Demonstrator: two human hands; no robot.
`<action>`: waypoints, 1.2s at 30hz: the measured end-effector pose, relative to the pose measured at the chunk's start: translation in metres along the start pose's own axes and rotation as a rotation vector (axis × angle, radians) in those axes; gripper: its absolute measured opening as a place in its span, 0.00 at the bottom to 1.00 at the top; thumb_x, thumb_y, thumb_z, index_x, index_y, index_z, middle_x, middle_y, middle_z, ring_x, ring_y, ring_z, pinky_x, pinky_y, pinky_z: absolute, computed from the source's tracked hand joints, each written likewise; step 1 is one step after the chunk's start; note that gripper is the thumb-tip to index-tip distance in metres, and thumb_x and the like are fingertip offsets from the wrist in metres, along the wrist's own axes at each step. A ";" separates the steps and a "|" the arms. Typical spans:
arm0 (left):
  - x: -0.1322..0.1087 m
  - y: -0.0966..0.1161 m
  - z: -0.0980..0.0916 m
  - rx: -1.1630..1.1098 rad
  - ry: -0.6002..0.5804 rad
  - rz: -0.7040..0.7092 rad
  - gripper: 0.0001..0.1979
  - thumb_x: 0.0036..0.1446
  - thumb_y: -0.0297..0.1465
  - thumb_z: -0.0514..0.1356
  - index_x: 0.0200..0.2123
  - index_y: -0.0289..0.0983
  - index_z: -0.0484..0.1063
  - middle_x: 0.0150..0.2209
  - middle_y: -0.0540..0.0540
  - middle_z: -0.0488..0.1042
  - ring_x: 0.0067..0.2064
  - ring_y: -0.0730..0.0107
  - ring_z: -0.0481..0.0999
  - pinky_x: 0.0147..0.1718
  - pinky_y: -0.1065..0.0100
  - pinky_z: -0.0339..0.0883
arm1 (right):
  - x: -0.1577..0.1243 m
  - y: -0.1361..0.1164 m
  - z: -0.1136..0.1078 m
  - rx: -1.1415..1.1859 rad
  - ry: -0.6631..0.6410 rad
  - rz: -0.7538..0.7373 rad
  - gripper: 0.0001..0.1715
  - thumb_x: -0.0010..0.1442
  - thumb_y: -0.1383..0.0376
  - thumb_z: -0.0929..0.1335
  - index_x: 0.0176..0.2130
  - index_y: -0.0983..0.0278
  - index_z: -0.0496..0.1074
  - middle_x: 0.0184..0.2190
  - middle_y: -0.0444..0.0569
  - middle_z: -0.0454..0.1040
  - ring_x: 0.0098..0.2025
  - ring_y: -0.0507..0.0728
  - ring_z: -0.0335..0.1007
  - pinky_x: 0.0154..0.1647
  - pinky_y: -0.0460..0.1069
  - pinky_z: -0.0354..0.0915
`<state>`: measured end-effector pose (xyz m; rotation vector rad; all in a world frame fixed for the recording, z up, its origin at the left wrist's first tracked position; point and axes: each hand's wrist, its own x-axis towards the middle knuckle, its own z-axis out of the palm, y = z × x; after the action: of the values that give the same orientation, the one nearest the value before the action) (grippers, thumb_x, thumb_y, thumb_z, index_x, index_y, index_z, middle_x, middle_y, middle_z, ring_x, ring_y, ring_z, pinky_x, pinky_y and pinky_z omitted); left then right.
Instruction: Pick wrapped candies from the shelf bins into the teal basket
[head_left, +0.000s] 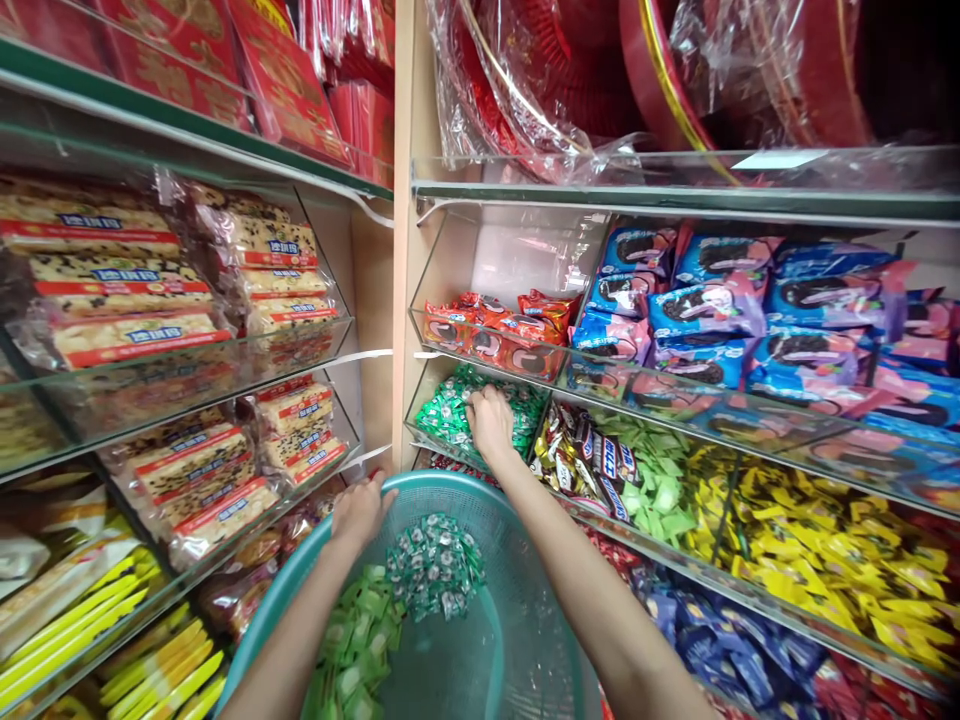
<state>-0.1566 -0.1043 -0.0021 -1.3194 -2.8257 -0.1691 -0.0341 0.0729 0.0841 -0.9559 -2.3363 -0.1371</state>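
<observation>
My left hand [361, 514] grips the far left rim of a large teal plastic basket [442, 482], its fingers curled over the edge. Inside the basket lie a heap of green-and-silver wrapped candies [436, 566] and a heap of light-green packets [358, 640]. My right hand [491, 422] reaches past the basket into a clear shelf bin of shiny green-wrapped candies [442, 412]. Its fingers are curled down into the candies, and their tips are partly hidden.
Right of that bin are brown and gold wrapped candies [566, 455], light-green packets [660, 485] and yellow packets [817, 560]. Above stand red packets [495, 330] and blue cookie packs [705, 300] behind a clear shelf front. Wrapped snack bars [142, 290] fill the left shelves. A wooden post [403, 250] divides them.
</observation>
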 end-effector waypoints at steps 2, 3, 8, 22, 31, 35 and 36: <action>0.000 -0.002 0.001 0.005 -0.002 -0.009 0.20 0.61 0.42 0.44 0.49 0.38 0.65 0.44 0.40 0.74 0.45 0.57 0.73 0.42 0.61 0.63 | 0.000 -0.001 0.000 -0.010 -0.001 0.017 0.14 0.61 0.70 0.58 0.39 0.63 0.71 0.42 0.55 0.67 0.44 0.60 0.59 0.42 0.52 0.56; 0.000 -0.002 0.001 0.008 -0.004 -0.015 0.21 0.61 0.42 0.44 0.50 0.38 0.65 0.44 0.40 0.74 0.45 0.58 0.73 0.42 0.61 0.63 | 0.001 -0.001 0.001 -0.017 0.000 0.023 0.15 0.61 0.70 0.57 0.38 0.64 0.71 0.42 0.56 0.68 0.44 0.60 0.59 0.42 0.52 0.55; 0.000 -0.005 -0.001 0.020 -0.007 -0.019 0.21 0.61 0.42 0.44 0.51 0.38 0.64 0.44 0.40 0.74 0.45 0.59 0.73 0.42 0.62 0.63 | 0.001 -0.002 0.003 -0.034 0.049 0.034 0.18 0.62 0.71 0.54 0.37 0.64 0.71 0.40 0.54 0.68 0.43 0.59 0.60 0.41 0.51 0.55; -0.003 0.001 -0.007 0.017 -0.015 -0.007 0.20 0.61 0.41 0.44 0.49 0.38 0.64 0.43 0.39 0.74 0.45 0.57 0.73 0.41 0.60 0.64 | -0.058 -0.029 -0.034 0.289 0.319 -0.345 0.13 0.65 0.64 0.57 0.38 0.63 0.69 0.35 0.50 0.67 0.38 0.56 0.58 0.39 0.51 0.54; -0.007 0.004 -0.007 0.032 -0.033 -0.013 0.19 0.61 0.41 0.45 0.49 0.39 0.65 0.43 0.39 0.74 0.45 0.58 0.73 0.42 0.60 0.64 | -0.143 -0.031 0.042 0.447 -0.160 -0.446 0.10 0.65 0.63 0.59 0.35 0.61 0.67 0.35 0.46 0.66 0.39 0.53 0.60 0.41 0.48 0.55; -0.008 0.007 -0.007 0.027 -0.043 -0.002 0.19 0.61 0.41 0.45 0.49 0.39 0.65 0.43 0.39 0.73 0.46 0.58 0.73 0.42 0.60 0.64 | -0.156 -0.025 0.055 0.423 -0.224 -0.438 0.09 0.64 0.63 0.60 0.35 0.60 0.67 0.35 0.45 0.66 0.39 0.53 0.60 0.40 0.48 0.56; -0.008 0.008 -0.007 0.025 -0.046 0.004 0.19 0.61 0.41 0.45 0.49 0.39 0.65 0.44 0.39 0.73 0.46 0.58 0.73 0.42 0.60 0.64 | -0.158 -0.025 0.057 0.414 -0.228 -0.443 0.09 0.65 0.63 0.60 0.35 0.60 0.67 0.35 0.45 0.66 0.39 0.54 0.60 0.40 0.48 0.56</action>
<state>-0.1453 -0.1056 0.0048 -1.3413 -2.8530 -0.1035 0.0094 -0.0233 -0.0493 -0.2567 -2.6085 0.2860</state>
